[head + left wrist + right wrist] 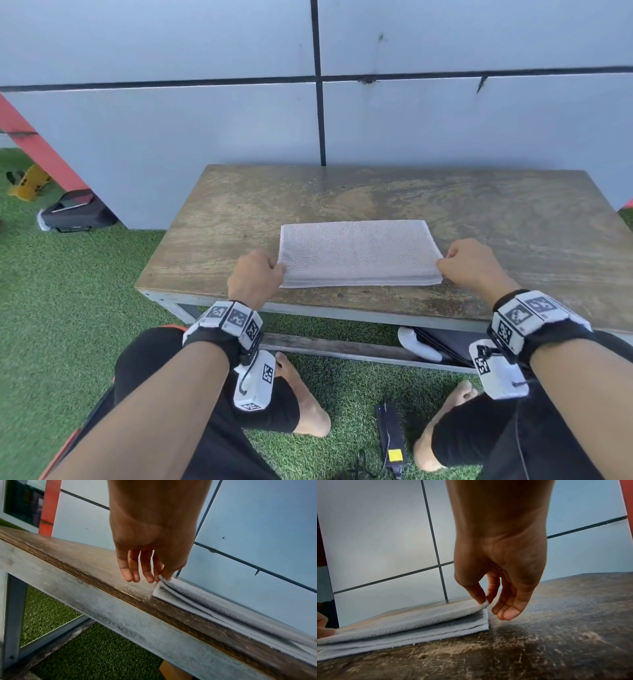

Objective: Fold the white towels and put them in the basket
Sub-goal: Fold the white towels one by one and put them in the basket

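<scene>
A white towel point(358, 253), folded into a layered rectangle, lies on the wooden table point(513, 219) near its front edge. My left hand point(255, 275) pinches the top layer at the towel's near left corner; in the left wrist view the thumb and forefinger of the left hand point(161, 576) hold that corner of the towel point(205, 599) slightly raised. My right hand point(469, 263) pinches the top layer at the near right corner; the right wrist view shows the right hand point(485, 600) lifting that edge of the towel point(419, 619) off the layers below. No basket is in view.
The table stands against a grey panelled wall point(205, 120). Green artificial grass point(68, 291) surrounds it. A black case point(77, 212) and a yellow object point(27, 181) lie on the grass at the left. A black power brick point(392, 435) lies by my bare feet.
</scene>
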`<act>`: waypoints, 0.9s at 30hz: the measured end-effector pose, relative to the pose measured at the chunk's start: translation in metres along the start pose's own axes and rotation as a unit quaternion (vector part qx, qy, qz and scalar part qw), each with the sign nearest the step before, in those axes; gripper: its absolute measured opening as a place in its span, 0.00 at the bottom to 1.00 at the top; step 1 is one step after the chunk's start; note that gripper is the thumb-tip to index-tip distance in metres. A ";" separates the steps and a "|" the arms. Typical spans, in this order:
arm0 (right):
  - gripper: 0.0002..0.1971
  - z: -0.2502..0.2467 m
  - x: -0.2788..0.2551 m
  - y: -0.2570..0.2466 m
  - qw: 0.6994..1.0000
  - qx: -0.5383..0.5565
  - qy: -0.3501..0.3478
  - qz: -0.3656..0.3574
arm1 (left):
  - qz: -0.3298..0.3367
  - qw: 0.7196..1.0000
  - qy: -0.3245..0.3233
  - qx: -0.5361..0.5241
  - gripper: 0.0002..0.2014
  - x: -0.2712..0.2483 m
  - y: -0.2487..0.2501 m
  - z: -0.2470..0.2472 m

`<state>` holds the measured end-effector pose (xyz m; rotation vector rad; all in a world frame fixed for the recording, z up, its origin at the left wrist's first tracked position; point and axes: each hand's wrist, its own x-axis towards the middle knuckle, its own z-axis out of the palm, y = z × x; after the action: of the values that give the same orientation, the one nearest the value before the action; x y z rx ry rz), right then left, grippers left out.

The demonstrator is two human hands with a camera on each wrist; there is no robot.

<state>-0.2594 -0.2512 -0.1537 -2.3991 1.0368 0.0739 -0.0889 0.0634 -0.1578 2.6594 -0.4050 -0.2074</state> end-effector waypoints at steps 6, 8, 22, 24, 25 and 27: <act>0.07 0.003 -0.010 -0.015 0.996 -0.083 -0.025 0.034 | 0.002 0.998 0.000 0.055 0.08 -0.004 0.014 0.003; 0.14 0.010 -0.012 -0.026 0.991 -0.119 0.067 -0.009 | 0.067 0.996 0.031 0.042 0.14 0.001 0.025 0.011; 0.28 0.104 0.019 -0.074 0.959 -0.151 0.015 -0.241 | 0.207 0.973 -0.024 0.103 0.28 0.031 0.074 0.107; 0.28 0.105 0.019 -0.074 0.959 -0.153 0.017 -0.239 | 0.203 0.974 -0.022 0.101 0.28 0.030 0.073 0.108; 0.28 0.106 0.019 -0.075 0.960 -0.152 0.012 -0.237 | 0.202 0.974 -0.022 0.101 0.28 0.030 0.073 0.109; 0.28 0.105 0.018 -0.075 0.960 -0.151 0.010 -0.235 | 0.202 0.974 -0.020 0.099 0.28 0.030 0.072 0.108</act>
<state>-0.1793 -0.1695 -0.2162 -2.8649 0.4616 0.0413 -0.1012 -0.0516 -0.2247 2.6927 -1.0129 -0.0981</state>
